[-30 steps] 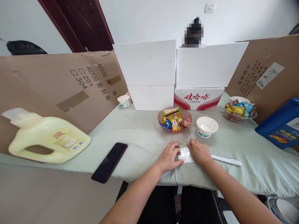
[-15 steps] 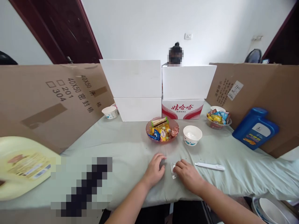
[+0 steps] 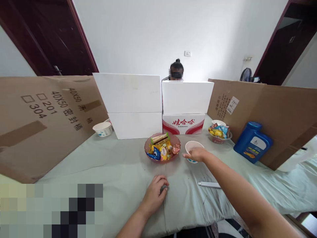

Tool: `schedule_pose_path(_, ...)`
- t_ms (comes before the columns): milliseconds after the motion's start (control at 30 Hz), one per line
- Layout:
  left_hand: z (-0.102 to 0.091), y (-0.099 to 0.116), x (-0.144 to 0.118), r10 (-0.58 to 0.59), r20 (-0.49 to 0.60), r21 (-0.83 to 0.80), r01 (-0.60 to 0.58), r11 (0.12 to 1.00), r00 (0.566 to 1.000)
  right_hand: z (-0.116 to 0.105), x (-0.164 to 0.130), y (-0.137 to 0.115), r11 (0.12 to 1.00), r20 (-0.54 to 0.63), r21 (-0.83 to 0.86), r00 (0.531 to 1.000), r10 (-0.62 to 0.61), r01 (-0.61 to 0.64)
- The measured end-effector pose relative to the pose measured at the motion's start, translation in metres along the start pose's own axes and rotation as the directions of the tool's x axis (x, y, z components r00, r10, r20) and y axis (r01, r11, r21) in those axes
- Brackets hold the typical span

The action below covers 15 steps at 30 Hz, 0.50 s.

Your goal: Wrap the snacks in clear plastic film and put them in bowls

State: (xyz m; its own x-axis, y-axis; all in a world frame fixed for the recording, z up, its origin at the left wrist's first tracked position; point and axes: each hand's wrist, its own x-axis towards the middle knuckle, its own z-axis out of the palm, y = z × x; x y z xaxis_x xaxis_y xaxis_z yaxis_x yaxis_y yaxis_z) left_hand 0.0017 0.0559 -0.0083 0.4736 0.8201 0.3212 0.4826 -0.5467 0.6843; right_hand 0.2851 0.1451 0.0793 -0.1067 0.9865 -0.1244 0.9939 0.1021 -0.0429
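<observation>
Mid-frame, a bowl (image 3: 162, 148) of sweets sits on the table (image 3: 119, 172), a cup (image 3: 194, 147) just right of it. The right hand (image 3: 197, 154) is over the cup. The left hand (image 3: 155, 192) rests lower centre. Boxes (image 3: 153, 102) stand behind the bowl; a jug (image 3: 252, 142) stands at right.

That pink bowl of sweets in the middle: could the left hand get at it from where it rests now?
Probably yes. The left hand lies on the cloth, nearer the person than the pink bowl, with only bare cloth between them. The right hand is off to the side at the white cup, not in the way.
</observation>
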Motion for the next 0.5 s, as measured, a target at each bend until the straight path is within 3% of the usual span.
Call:
schedule_pose_path(67,0.001,0.000,0.000,-0.008,0.001,-0.004,0.008,1.000,1.000,0.003,0.002,-0.003,1.000,0.092,-0.001,0.996,0.021,-0.021)
schedule_pose_path(133,0.001,0.001,0.000,-0.017,-0.003,-0.007,0.017,1.000,1.000,0.003,-0.001,-0.007,1.000,0.099,0.006,0.995,0.020,-0.020)
schedule_pose_path(333,0.001,0.004,0.000,-0.030,-0.008,-0.015,0.030,0.999,1.000,-0.002,-0.031,-0.007,0.991,-0.182,0.118,0.982,-0.046,0.068)
schedule_pose_path(400,0.001,0.005,-0.001,-0.027,-0.001,-0.015,0.027,1.000,1.000,0.000,-0.040,0.007,0.982,-0.276,0.188,0.961,0.021,0.033)
schedule_pose_path(500,0.001,0.005,-0.001,-0.022,0.014,-0.001,0.023,1.000,1.000,0.011,-0.042,0.048,0.934,-0.334,0.327,0.907,0.258,-0.146)
